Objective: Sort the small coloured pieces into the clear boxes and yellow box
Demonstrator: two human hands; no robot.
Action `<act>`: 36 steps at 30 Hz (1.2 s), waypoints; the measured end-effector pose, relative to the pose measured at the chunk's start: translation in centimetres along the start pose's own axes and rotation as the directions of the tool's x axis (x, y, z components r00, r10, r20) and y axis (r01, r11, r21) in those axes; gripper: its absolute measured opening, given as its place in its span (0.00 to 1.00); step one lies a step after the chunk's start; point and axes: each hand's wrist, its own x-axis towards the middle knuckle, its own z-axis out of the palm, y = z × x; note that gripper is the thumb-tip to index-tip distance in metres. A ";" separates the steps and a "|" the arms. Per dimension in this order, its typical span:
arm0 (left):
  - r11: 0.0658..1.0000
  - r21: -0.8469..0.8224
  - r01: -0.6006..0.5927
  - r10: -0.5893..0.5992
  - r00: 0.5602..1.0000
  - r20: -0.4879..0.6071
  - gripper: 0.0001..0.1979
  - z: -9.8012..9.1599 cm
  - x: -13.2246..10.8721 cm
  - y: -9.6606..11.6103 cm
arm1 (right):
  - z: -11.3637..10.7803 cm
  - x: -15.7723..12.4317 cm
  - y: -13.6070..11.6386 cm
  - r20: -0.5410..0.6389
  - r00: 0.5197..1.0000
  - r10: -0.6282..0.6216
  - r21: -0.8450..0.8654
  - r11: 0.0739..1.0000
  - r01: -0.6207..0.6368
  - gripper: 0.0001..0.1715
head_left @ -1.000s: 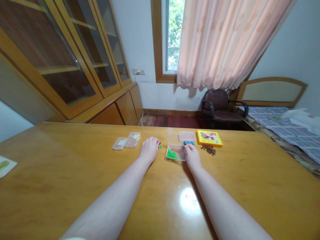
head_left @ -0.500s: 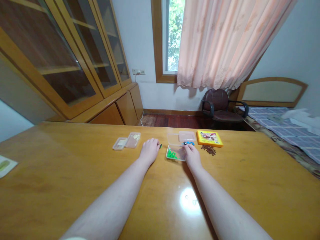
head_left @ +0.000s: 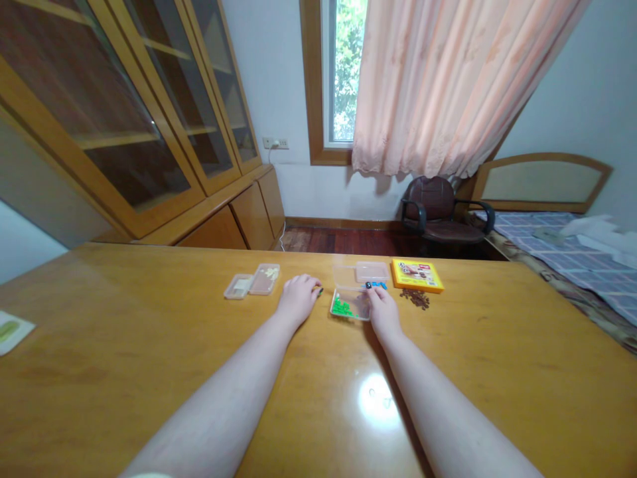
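My left hand lies on the wooden table with its fingers curled; a small green piece shows at its fingertips. My right hand rests against the right side of a clear plastic box that holds several green pieces, its fingers bent on the box's edge. Small blue pieces lie just beyond my right fingertips.
A yellow box and a pile of brown pieces lie to the right. A clear lid sits behind the box. Two small clear containers stand left of my left hand. A paper slip lies at the far left edge.
The loose green pieces beside my left hand have been gathered under its fingertips, and that hand has curled a little. My right hand has stayed on the clear box.
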 end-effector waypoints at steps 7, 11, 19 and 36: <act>0.995 0.082 0.050 -0.059 0.992 0.115 0.07 0.4 0.0 0.1 | 0.0 0.0 0.0 0.007 1.000 0.003 -0.021 1.000 -0.003 0.20; 0.995 0.097 0.025 -0.035 0.993 0.109 0.06 0.6 0.0 0.2 | 0.0 0.0 0.0 0.011 1.000 -0.008 -0.020 1.000 0.009 0.19; 0.984 0.174 0.030 -0.044 0.996 0.076 0.10 1.4 0.1 0.0 | -0.1 0.1 0.1 -0.015 1.000 -0.023 -0.053 0.998 0.022 0.20; 0.995 0.098 0.027 -0.019 0.996 -0.086 0.16 -1.4 -1.0 2.0 | 0.0 -0.1 -0.1 -0.010 1.000 0.005 -0.043 0.999 -0.006 0.19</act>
